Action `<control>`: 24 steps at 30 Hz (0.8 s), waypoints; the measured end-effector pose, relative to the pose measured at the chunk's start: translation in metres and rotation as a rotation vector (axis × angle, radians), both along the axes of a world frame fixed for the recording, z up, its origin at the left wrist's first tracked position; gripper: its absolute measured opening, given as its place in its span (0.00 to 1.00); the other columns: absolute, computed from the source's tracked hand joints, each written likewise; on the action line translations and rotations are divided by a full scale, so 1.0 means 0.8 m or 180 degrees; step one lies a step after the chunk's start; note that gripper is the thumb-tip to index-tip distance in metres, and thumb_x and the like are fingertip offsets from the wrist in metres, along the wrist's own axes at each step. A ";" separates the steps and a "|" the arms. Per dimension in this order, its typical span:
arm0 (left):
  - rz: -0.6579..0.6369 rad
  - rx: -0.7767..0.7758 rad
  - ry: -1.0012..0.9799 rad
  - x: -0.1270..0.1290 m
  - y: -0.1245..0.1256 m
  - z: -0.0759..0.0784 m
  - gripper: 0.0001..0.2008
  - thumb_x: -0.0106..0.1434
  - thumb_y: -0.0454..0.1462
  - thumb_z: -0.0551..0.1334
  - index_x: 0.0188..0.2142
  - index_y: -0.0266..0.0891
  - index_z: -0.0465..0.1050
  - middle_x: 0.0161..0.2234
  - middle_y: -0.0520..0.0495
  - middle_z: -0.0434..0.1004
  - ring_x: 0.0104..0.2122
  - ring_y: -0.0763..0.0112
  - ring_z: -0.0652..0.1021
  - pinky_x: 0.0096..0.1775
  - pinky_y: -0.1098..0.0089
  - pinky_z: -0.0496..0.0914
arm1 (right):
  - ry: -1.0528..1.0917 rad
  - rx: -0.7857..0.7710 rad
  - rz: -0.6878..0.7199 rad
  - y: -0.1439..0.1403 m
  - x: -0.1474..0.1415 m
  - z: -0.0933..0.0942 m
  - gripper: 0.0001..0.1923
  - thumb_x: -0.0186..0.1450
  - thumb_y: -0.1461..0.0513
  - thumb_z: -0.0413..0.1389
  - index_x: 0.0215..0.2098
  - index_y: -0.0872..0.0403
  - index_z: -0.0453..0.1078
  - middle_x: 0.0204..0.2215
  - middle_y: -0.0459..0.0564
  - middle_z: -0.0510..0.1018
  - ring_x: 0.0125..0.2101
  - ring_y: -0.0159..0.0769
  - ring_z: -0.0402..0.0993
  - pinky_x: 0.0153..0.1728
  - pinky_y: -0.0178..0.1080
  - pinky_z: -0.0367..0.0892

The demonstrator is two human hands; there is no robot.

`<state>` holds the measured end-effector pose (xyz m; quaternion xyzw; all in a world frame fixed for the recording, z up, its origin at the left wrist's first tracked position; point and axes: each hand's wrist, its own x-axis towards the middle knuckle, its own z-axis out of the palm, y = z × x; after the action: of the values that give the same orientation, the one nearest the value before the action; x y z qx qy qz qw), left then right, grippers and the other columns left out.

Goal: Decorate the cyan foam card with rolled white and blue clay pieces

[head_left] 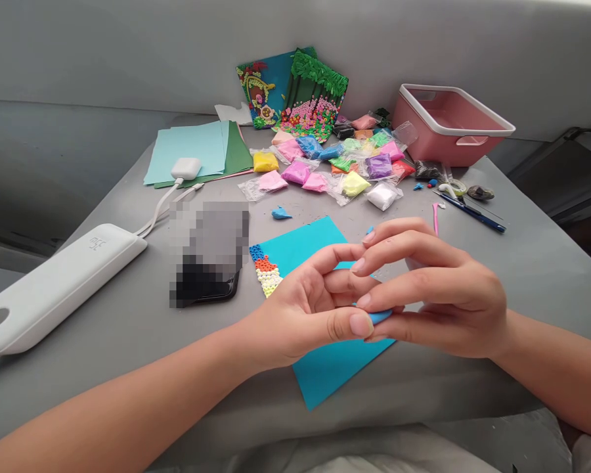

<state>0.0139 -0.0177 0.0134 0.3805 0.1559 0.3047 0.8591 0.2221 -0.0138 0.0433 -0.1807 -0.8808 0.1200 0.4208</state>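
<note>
Between my two hands is a small piece of blue modelling clay [380, 316], mostly hidden by fingers. My left hand [315, 302] pinches it with the thumb, palm turned up. From the right, my right hand [438, 289] grips the same clay with thumb and fingers. Beneath both hands lies a turquoise card [320, 374], its left corner covered with small blue, orange and pale yellow clay rings [266, 270]. Another lump of blue clay [280, 213] rests on the table just beyond the card.
Several bagged clay packets [295, 172] spread across the back. Two decorated cards [312, 98] lean on the wall beside a pink basket [453, 125]. Left are a phone [211, 289], a white power bank [64, 289] and coloured paper [187, 151]. A blue pen [477, 215] lies right.
</note>
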 end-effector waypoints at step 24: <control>0.0220 -0.0047 -0.0006 0.000 -0.001 -0.001 0.25 0.58 0.38 0.76 0.53 0.48 0.72 0.39 0.52 0.85 0.41 0.71 0.84 0.44 0.72 0.78 | -0.0039 0.0139 -0.0118 -0.001 0.000 0.003 0.00 0.70 0.64 0.61 0.40 0.52 0.74 0.38 0.50 0.83 0.41 0.33 0.80 0.50 0.45 0.76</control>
<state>0.0142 -0.0188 0.0130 0.3682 0.1704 0.3334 0.8510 0.2218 -0.0145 0.0455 -0.1886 -0.8822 0.0919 0.4215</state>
